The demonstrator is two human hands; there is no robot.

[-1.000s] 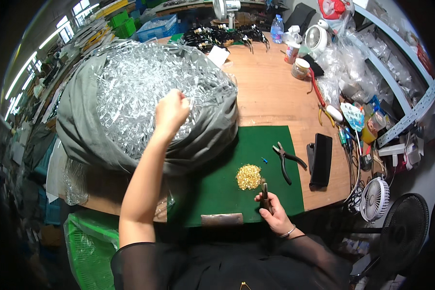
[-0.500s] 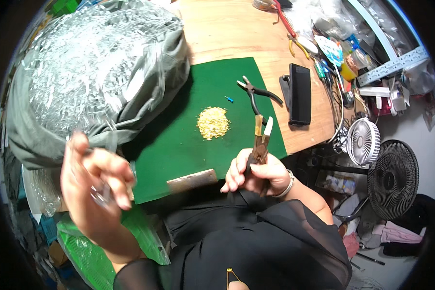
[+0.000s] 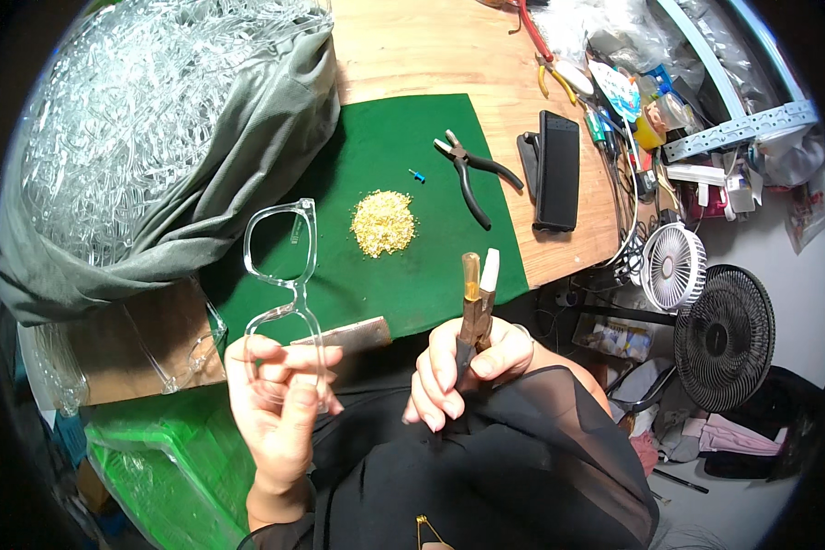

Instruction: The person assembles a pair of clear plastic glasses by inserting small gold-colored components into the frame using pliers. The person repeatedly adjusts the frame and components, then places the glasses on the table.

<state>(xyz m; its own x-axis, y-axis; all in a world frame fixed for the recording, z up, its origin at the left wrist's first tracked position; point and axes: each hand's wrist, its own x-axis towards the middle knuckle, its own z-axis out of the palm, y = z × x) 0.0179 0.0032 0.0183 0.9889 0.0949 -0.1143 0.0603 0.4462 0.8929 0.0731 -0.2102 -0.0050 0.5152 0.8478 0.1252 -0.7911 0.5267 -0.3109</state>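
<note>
My left hand (image 3: 284, 390) has its fingers closed on the lower rim of a clear plastic eyeglass frame (image 3: 297, 298), held up on end above the green mat (image 3: 422, 117). No lenses can be made out in it. In my right hand (image 3: 490, 359) are pliers (image 3: 474, 321), upright, with one yellowish and one white padded jaw; the jaws stand apart with nothing between them. A pile of tiny gold-coloured pieces (image 3: 383, 223) lies on the mat beyond both hands. Farther back are black-handled pliers (image 3: 463, 163) and a small blue pin-like thing (image 3: 418, 176).
At left, a grey cloth (image 3: 247, 160) surrounds a big heap of clear eyeglass frames (image 3: 137, 119). A flat bar (image 3: 356, 334) lies at the mat's near edge. Right of the mat are a black phone-like slab (image 3: 557, 170), a white fan (image 3: 674, 266) and a black fan (image 3: 726, 339). A green crate (image 3: 170, 467) sits lower left.
My left hand has moved right, away from the heap, and the clear eyeglass frame now shows plainly in it. My right hand with the pliers has dropped slightly; the whole view has shifted a little.
</note>
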